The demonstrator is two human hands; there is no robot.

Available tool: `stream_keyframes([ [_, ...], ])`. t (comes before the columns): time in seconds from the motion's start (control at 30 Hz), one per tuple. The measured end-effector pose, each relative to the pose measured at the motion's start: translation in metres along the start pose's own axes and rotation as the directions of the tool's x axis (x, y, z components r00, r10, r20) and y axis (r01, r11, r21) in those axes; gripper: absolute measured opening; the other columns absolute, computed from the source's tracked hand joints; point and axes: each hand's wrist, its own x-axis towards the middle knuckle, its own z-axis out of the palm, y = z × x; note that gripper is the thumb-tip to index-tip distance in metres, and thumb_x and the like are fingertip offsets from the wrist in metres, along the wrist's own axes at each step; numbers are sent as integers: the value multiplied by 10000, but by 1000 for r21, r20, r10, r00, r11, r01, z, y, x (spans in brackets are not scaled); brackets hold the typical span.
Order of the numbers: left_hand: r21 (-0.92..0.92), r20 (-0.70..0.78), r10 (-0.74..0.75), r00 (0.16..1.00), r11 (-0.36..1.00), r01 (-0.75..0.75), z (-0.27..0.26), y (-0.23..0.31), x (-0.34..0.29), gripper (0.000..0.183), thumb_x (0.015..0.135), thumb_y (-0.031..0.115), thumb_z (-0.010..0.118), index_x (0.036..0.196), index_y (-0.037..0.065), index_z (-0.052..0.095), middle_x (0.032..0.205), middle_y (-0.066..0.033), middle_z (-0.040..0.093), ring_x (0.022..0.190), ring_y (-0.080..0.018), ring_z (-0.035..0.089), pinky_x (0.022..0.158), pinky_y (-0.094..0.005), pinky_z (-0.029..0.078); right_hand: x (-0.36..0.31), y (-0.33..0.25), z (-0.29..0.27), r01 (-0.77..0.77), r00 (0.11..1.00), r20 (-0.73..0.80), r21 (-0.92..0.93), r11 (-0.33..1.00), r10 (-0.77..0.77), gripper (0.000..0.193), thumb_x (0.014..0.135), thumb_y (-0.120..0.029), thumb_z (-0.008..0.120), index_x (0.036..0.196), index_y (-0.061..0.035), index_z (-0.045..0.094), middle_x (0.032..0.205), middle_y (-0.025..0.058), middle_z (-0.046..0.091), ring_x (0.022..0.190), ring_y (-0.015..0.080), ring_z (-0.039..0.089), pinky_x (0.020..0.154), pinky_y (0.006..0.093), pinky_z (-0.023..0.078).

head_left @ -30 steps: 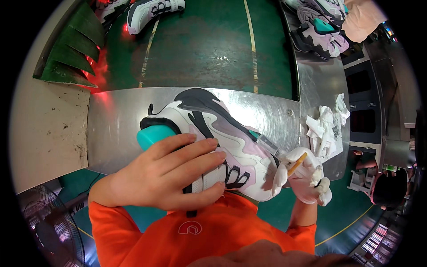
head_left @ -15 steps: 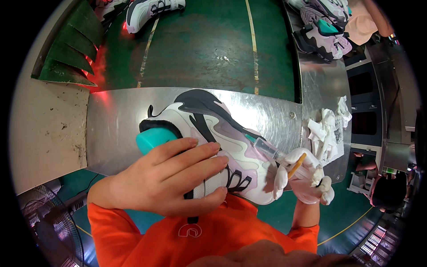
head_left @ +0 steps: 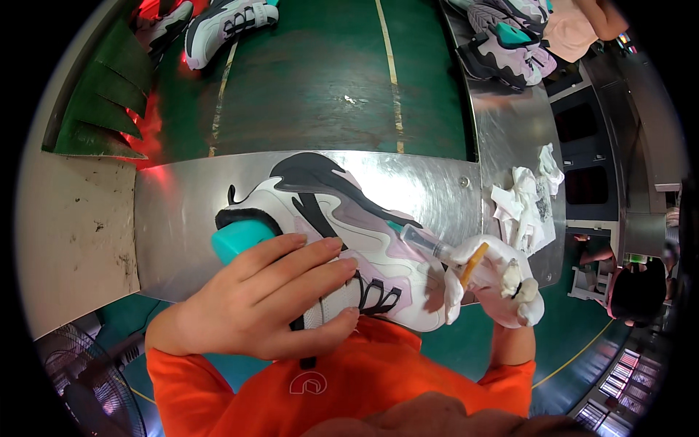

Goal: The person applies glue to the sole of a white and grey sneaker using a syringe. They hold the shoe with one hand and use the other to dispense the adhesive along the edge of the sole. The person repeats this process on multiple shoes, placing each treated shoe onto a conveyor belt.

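Observation:
A white, lilac and black sneaker (head_left: 353, 218) lies on its side on the metal ledge, its dark sole facing away from me. A teal shoe last (head_left: 244, 239) fills its opening. My bare left hand (head_left: 273, 295) is closed around the upper, fingers across the tongue and thumb near the laces. In a white glove, my right hand (head_left: 499, 284) grips a clear syringe (head_left: 426, 242) near the toe. The syringe's teal tip touches or nearly touches the line between upper and sole. A thin yellowish stick (head_left: 475, 264) also shows at the gloved fingers.
Beyond the metal ledge (head_left: 167, 218) runs a green conveyor belt (head_left: 306, 95), with another sneaker (head_left: 226, 29) at far left. More sneakers (head_left: 510, 54) sit at far right. Crumpled white wipes (head_left: 520, 207) lie right of my gloved hand. A fan (head_left: 87, 379) stands lower left.
The whole scene sits slightly further left in the picture. The sneaker's heel has tipped a little toward me. Both hands keep their hold, and the syringe tip stays along the sole edge.

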Motion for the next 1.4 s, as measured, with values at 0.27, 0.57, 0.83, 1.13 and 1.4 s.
stream_keyframes([
  [0.27, 23, 13, 2, 1000, 1000, -2, 0, 2, -1, 264, 713, 141, 764, 958, 223, 710, 1183, -101, 648, 1084, -284, 627, 910, -399, 505, -6, -17, 6, -67, 998, -18, -93, 993, 65, 971, 534, -409, 832, 1245, 167, 509, 969, 203, 632, 849, 266, 654, 709, 347, 577],
  [0.57, 60, 35, 10, 999, 998, -13, -3, 4, -4, 343, 705, 140, 763, 1025, 246, 699, 1213, -87, 634, 1109, -279, 615, 929, -403, 502, -19, -21, 10, -60, 997, -54, -178, 982, 51, 979, 534, -444, 866, 1226, 159, 527, 960, 192, 633, 839, 255, 651, 665, 366, 587],
  [0.83, 61, 30, -19, 999, 998, 17, 0, 8, -11, 338, 701, 137, 786, 1005, 257, 700, 1213, -72, 631, 1123, -271, 609, 924, -392, 500, -27, -21, 3, -6, 1000, 22, -161, 987, 10, 981, 531, -421, 880, 1223, 174, 520, 922, 185, 641, 827, 259, 660, 642, 364, 593],
  [1.13, 59, 13, -46, 999, 997, 45, 1, 10, -13, 321, 703, 142, 784, 990, 257, 699, 1204, -65, 637, 1125, -258, 613, 946, -395, 490, -40, -15, -10, 66, 996, 75, -147, 987, -55, 973, 565, -416, 857, 1211, 195, 464, 929, 281, 629, 702, 342, 679, 578, 390, 571],
  [1.4, 77, 20, -35, 999, 996, 34, 0, 9, -11, 333, 719, 137, 776, 1016, 264, 692, 1199, -63, 642, 1126, -260, 619, 958, -398, 486, 7, -19, 17, 83, 879, -328, -610, 788, -346, 640, 680, -165, 783, 1238, 6, 519, 940, 142, 637, 810, 237, 654, 820, 355, 527],
])
